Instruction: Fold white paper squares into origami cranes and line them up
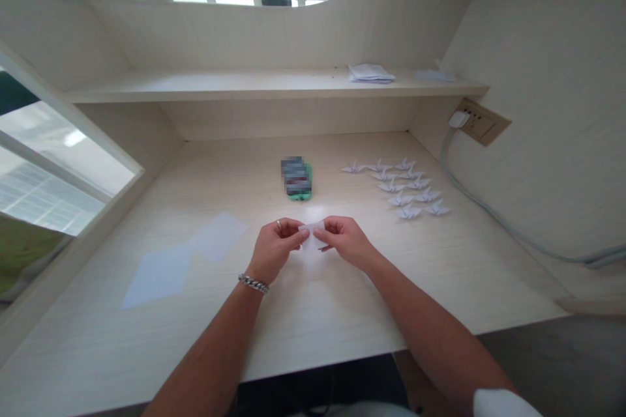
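A small folded piece of white paper (pixel 313 236) is held between both hands just above the pale wooden desk (pixel 313 313). My left hand (pixel 274 249), with a ring and a metal bracelet at the wrist, pinches the paper's left side. My right hand (pixel 345 241) pinches its right side. Both hands have their fingers closed on the paper, near the desk's middle.
Two flat white paper sheets (pixel 218 235) (pixel 157 275) lie left of the hands. Several folded paper cranes (pixel 407 186) sit in rows at the right. A green-edged phone (pixel 297 178) lies behind the hands. A paper stack (pixel 370 73) rests on the shelf; a cable (pixel 489 208) runs from a wall socket (pixel 476 120).
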### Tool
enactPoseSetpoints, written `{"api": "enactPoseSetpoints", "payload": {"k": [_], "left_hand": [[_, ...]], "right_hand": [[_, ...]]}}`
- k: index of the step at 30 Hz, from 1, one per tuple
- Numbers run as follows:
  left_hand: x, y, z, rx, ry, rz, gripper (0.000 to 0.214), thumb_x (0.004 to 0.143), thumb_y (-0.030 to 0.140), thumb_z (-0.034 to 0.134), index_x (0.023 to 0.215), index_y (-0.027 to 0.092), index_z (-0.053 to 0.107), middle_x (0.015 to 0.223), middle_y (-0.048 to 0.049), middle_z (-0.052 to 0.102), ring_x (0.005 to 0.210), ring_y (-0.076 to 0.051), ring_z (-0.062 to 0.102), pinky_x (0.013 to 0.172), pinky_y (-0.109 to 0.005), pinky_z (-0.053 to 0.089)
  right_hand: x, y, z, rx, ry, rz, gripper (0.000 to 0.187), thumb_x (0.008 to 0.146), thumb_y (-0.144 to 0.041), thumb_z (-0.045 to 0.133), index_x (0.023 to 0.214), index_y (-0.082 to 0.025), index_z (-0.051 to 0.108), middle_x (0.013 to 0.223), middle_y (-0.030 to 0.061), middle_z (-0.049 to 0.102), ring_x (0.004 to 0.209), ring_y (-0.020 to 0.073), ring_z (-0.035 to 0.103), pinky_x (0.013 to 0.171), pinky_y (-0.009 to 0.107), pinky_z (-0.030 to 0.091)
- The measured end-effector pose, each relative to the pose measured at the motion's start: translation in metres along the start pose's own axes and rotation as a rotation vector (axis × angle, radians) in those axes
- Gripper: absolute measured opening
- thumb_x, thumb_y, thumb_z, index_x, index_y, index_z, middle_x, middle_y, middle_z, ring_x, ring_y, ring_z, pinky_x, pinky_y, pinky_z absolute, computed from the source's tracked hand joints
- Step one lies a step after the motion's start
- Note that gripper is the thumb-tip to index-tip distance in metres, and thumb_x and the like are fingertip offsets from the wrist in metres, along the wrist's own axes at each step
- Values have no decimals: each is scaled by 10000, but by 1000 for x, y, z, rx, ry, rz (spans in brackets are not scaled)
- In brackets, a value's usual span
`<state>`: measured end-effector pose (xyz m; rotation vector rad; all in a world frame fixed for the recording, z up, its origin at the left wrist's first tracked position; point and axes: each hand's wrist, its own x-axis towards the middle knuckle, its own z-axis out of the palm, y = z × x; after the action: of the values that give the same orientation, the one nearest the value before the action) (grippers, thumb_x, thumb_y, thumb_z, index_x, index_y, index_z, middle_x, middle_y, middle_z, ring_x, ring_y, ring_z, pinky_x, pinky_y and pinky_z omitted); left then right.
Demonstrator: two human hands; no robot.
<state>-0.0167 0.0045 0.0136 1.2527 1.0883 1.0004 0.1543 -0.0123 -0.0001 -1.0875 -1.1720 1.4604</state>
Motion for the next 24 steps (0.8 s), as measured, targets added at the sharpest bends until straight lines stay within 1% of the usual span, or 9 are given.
{"api": "enactPoseSetpoints", "payload": {"k": [3, 7, 9, 12, 15, 17, 20, 22, 24], "left_hand": [[-1, 3, -2, 37, -75, -34, 245, 643, 315, 780, 768, 120, 699, 542, 18, 596, 512, -84, 520, 500, -201, 428], [-2, 7, -6, 73, -157, -27, 229, 647, 297, 773, 778, 118, 713, 568, -4, 637, 518, -94, 546, 506, -208, 445], [-1, 8, -7, 79, -158, -24, 212, 641, 282, 776, 761, 119, 712, 566, -8, 644, 506, -95, 549, 502, -211, 448], [-1, 8, -9, 61, -148, -32, 181, 638, 259, 775, 735, 119, 714, 542, -11, 643, 476, -96, 542, 480, -213, 441], [-1, 6, -10, -4, -141, -44, 148, 622, 223, 777, 721, 127, 724, 516, -6, 634, 452, -93, 529, 460, -209, 429], [0, 5, -11, -41, -132, -38, 117, 614, 197, 775, 704, 136, 730, 507, -2, 629, 449, -90, 524, 453, -204, 422], [-1, 4, -12, -59, -126, -3, 62, 618, 165, 759, 673, 150, 733, 520, 0, 634, 461, -87, 526, 455, -198, 419], [-1, 6, -14, -39, -135, 27, 43, 629, 159, 748, 670, 155, 736, 531, 2, 638, 472, -86, 529, 465, -197, 425], [-3, 9, -14, 14, -153, 51, 42, 639, 164, 742, 680, 155, 740, 543, 1, 643, 483, -87, 534, 479, -199, 436]], "right_hand": [[-1, 1, -1, -54, 16, 18, 370, 613, -477, 775, 702, -136, 662, 623, -1, 635, 578, 120, 594, 532, 262, 541], [-4, 0, -1, -39, -13, 60, 339, 633, -435, 774, 763, -127, 714, 675, 29, 684, 633, 150, 641, 556, 281, 564], [-6, -1, 0, -26, -17, 57, 332, 640, -415, 774, 807, -132, 737, 709, 43, 706, 663, 166, 658, 563, 290, 572], [-8, -3, 2, 13, -14, 51, 321, 626, -385, 786, 819, -131, 756, 698, 52, 713, 645, 175, 664, 547, 300, 578], [-8, -3, 4, 109, -6, 60, 312, 607, -332, 797, 854, -143, 765, 717, 54, 720, 661, 179, 675, 555, 299, 586], [-8, -2, 7, 191, 7, 70, 313, 578, -289, 807, 857, -152, 768, 714, 47, 719, 647, 172, 673, 556, 300, 591], [-8, -2, 8, 273, 12, 71, 297, 539, -257, 820, 814, -155, 772, 650, 25, 695, 563, 141, 638, 542, 313, 594], [-9, -4, 7, 286, -19, 67, 305, 532, -259, 828, 813, -157, 771, 641, 19, 687, 555, 131, 627, 570, 330, 599], [-11, -7, 4, 284, -89, 82, 329, 546, -284, 832, 841, -152, 768, 673, 29, 694, 608, 145, 644, 631, 351, 600]]}}
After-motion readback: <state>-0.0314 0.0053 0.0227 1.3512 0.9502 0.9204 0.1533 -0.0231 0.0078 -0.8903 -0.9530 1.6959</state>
